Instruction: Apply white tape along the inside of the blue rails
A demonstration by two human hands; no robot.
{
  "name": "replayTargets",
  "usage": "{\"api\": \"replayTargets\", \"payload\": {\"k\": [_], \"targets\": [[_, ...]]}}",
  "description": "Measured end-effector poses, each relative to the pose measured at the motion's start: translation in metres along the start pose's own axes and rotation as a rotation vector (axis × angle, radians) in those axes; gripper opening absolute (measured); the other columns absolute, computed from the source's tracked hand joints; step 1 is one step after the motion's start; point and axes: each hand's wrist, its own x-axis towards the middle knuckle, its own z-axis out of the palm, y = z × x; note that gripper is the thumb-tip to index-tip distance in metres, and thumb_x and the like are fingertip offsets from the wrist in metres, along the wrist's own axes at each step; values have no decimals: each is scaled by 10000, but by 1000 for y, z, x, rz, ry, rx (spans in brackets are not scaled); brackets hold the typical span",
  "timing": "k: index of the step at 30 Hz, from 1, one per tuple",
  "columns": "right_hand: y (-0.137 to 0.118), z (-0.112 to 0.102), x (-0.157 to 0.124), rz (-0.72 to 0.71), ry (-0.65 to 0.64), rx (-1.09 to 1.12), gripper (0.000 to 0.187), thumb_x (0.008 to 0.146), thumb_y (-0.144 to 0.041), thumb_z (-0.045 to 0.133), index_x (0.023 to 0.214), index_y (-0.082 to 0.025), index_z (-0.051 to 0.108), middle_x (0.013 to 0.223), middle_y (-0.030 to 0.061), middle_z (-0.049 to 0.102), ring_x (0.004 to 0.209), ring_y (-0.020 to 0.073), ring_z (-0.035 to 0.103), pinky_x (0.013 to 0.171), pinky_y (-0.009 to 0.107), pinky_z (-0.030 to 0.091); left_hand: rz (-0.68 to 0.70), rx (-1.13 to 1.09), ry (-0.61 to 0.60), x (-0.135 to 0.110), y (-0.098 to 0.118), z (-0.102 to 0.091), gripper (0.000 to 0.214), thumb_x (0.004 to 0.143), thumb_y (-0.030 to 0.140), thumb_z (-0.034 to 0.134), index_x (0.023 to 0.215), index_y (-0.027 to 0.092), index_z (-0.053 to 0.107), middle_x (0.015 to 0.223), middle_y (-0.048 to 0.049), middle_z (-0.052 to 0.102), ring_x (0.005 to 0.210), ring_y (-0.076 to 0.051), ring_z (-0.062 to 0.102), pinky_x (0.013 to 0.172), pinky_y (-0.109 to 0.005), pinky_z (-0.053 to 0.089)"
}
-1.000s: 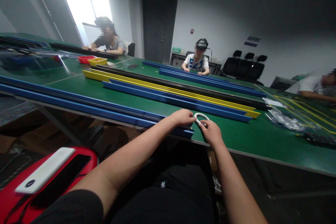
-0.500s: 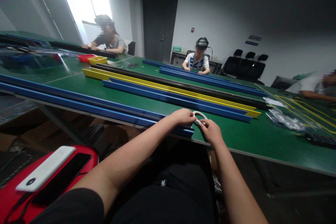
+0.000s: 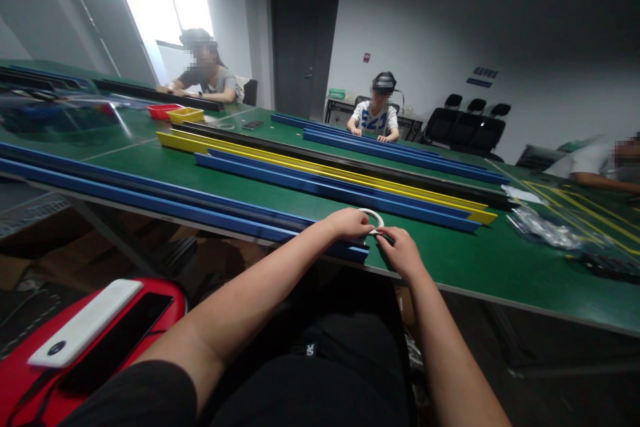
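Note:
A thin white ring (image 3: 379, 219), which looks like a narrow roll of tape, is held over the near edge of the table. My left hand (image 3: 349, 223) is closed on its left side, above the end of a long blue channel strip (image 3: 280, 230). The fingers of my right hand (image 3: 403, 251) are pinched together at the ring's lower right edge. Any loose tape end between the fingertips is too small to make out. Beyond both hands lies another blue strip (image 3: 340, 188), alongside a yellow strip (image 3: 280, 163).
The green table (image 3: 500, 267) also bears black strips (image 3: 440, 185), farther blue strips (image 3: 380, 144), plastic bags (image 3: 543, 227) and red and yellow trays (image 3: 185, 115). Three other people sit around it. On a red stool (image 3: 173, 307) at my left lie a white device (image 3: 90, 320) and a black phone (image 3: 123, 340).
The white ring has shifted slightly left, deeper into my left hand. My right fingertips have slid to its lower edge. The strips have stayed in place.

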Motion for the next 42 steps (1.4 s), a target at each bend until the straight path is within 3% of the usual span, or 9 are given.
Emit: {"api": "replayTargets", "payload": {"k": [5, 9, 11, 17, 23, 26, 33, 38, 42], "targets": [[0, 2, 1, 99, 27, -72, 286, 933, -386, 466, 991, -231, 699, 1063, 80, 701, 1037, 244, 588, 923, 395, 418, 2, 29, -12, 0, 0, 0, 427, 887, 521, 468, 731, 191, 690, 707, -42, 682, 673, -175, 611, 571, -260, 374], [-3, 3, 3, -39, -135, -82, 351, 947, -357, 452, 1259, -343, 614, 1408, -19, 558, 1374, 259, 390, 1063, 451, 346, 56, 50, -11, 2, -2, 0, 418, 909, 485, 441, 785, 181, 700, 741, -52, 696, 669, -170, 609, 594, -262, 388], [-4, 2, 4, -43, -148, -70, 378, 959, -361, 427, 1302, -344, 586, 1473, -39, 493, 1431, 249, 313, 1093, 456, 331, 66, 63, -3, 2, -3, 1, 438, 916, 496, 428, 780, 178, 698, 737, -56, 693, 664, -170, 604, 596, -264, 387], [-6, -1, 2, -28, -114, -18, 323, 960, -396, 442, 1129, -279, 690, 1244, 14, 671, 1201, 201, 562, 1058, 388, 388, 54, 60, 0, 1, -4, 3, 425, 905, 513, 452, 749, 191, 681, 711, -45, 677, 646, -168, 577, 594, -267, 372], [-11, -2, -1, -29, -57, 51, 334, 966, -409, 436, 1068, -237, 704, 1103, 47, 713, 1063, 198, 610, 970, 356, 430, 96, -69, 236, -5, -2, -4, 450, 969, 483, 353, 828, 183, 656, 776, -36, 677, 719, -157, 587, 647, -254, 384], [-11, -3, -1, -48, -55, 89, 303, 958, -394, 458, 1045, -234, 699, 1074, 50, 712, 1037, 194, 611, 948, 347, 433, 79, -118, 283, -10, 1, -14, 423, 974, 475, 349, 887, 189, 648, 779, -21, 671, 715, -152, 582, 635, -248, 381], [-15, -4, 6, -113, -136, 38, 238, 888, -454, 591, 929, -245, 697, 995, 41, 689, 973, 201, 586, 905, 345, 425, 105, 94, 72, -38, -9, -33, 337, 918, 474, 474, 910, 212, 686, 860, -52, 701, 724, -179, 608, 629, -260, 395], [-24, 2, 12, -132, -148, -54, 194, 851, -393, 651, 969, -243, 685, 1025, 47, 657, 989, 204, 555, 896, 337, 421, -25, 118, -14, -51, -28, -30, 357, 902, 530, 491, 937, 237, 692, 892, -54, 718, 758, -190, 632, 629, -258, 397], [-30, 7, 17, -159, -178, -69, 175, 860, -332, 641, 999, -231, 674, 1035, 55, 649, 990, 196, 545, 887, 324, 423, -36, 116, -20, -52, -34, -24, 426, 910, 591, 438, 934, 249, 692, 910, -50, 725, 778, -197, 637, 645, -263, 402]]}}
